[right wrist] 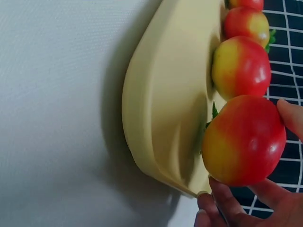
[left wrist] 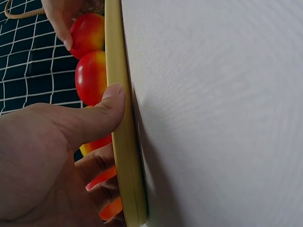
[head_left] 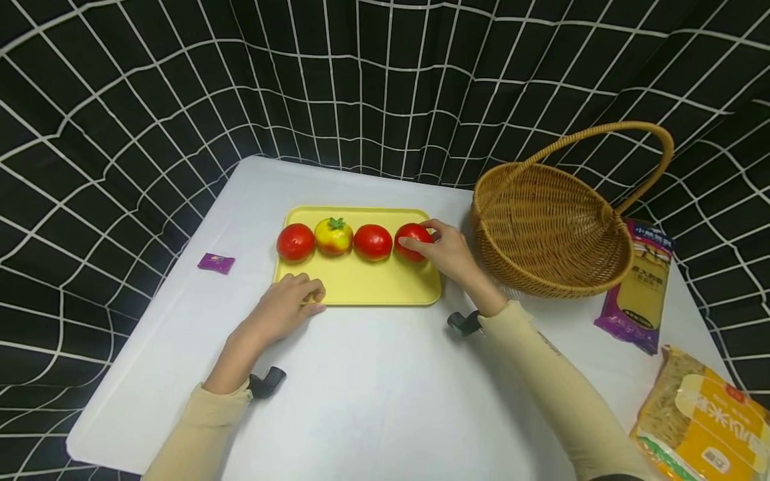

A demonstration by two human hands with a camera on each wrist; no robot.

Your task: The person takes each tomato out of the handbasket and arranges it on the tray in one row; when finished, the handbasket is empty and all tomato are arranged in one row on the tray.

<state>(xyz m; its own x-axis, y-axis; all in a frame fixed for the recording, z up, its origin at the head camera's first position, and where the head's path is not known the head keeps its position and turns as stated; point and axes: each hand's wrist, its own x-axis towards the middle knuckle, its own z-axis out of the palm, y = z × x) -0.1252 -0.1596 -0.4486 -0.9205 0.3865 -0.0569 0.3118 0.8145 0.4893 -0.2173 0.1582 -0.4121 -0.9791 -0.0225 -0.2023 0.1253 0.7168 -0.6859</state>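
A row of red and yellow tomatoes lies along the yellow tray (head_left: 361, 290). My right hand (head_left: 451, 252) grips the rightmost tomato (right wrist: 246, 142) between thumb and fingers; its green leaves face the tray in the right wrist view. Beside it is a red tomato (head_left: 373, 242), then a yellow tomato (head_left: 333, 236) with its green leaves up, then another red tomato (head_left: 295, 242) at the left end. At the tray's near left edge, my left hand (head_left: 285, 306) pinches the rim, its thumb (left wrist: 111, 106) outside and its fingers inside.
Right of the tray stands a wicker basket (head_left: 553, 227) with a tall handle. A purple pasta packet (head_left: 640, 294) lies beside it, and a yellow-orange food bag (head_left: 706, 421) at the near right. Left of the tray is a small purple packet (head_left: 216, 262).
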